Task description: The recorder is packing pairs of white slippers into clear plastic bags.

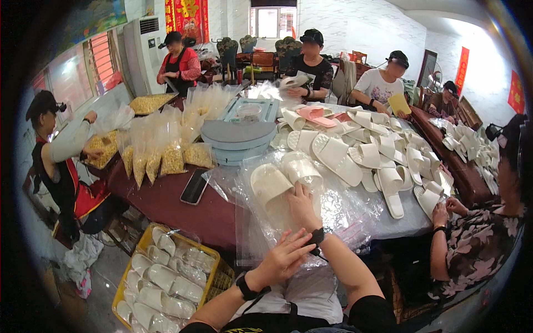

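On the table [161, 208], slippers [268, 184] are apparently being bagged; right hand [301, 203] grip unclear, left hand [284, 254] unclenched, empty; right-hand withdrawal seems required.

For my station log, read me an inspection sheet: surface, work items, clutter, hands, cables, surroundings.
Surface: table, dark red at left, grey at right.
Work items: two white slippers amid clear plastic; whether bagged, unclear.
Clutter: phone, filled bags, slipper pile.
Hands: right hand at the slippers, grip unclear; left hand open, near it.
Cables: nothing clearly seen.
Surroundings: yellow basket holding more slippers beside the table; six other people around the room.
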Demonstrator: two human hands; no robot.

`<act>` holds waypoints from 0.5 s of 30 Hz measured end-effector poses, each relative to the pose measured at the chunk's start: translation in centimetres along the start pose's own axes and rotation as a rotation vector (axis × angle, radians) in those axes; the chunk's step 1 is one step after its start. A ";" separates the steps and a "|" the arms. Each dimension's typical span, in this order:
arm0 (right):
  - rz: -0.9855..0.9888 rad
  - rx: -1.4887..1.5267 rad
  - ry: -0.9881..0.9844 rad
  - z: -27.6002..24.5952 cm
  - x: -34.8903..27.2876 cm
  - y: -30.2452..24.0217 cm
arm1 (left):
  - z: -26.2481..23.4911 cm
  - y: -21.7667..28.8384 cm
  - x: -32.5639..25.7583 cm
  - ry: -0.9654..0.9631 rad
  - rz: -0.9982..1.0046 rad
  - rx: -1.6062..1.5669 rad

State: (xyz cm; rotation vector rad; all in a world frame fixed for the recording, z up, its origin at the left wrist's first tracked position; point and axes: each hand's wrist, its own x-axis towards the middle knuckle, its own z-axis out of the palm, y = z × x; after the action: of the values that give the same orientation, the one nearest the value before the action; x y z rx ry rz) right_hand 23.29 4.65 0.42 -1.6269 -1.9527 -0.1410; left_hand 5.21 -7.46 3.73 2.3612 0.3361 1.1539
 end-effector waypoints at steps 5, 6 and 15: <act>0.043 0.152 -0.043 0.5 -0.6 1.0 | -2.1 0.1 0.0 0.024 -0.024 -0.024; 0.050 0.158 -0.041 -0.7 -0.9 0.1 | -2.8 -0.3 -0.4 0.015 -0.026 -0.024; 0.058 -0.171 -0.067 -12.8 -12.2 1.8 | -3.7 -3.2 -2.0 -0.146 -0.090 0.242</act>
State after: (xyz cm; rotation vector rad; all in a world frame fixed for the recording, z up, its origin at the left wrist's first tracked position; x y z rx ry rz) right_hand 30.69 -11.08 4.41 -1.8175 -1.9874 -0.2389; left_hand 1.03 -4.39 2.61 2.5914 0.5522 0.9385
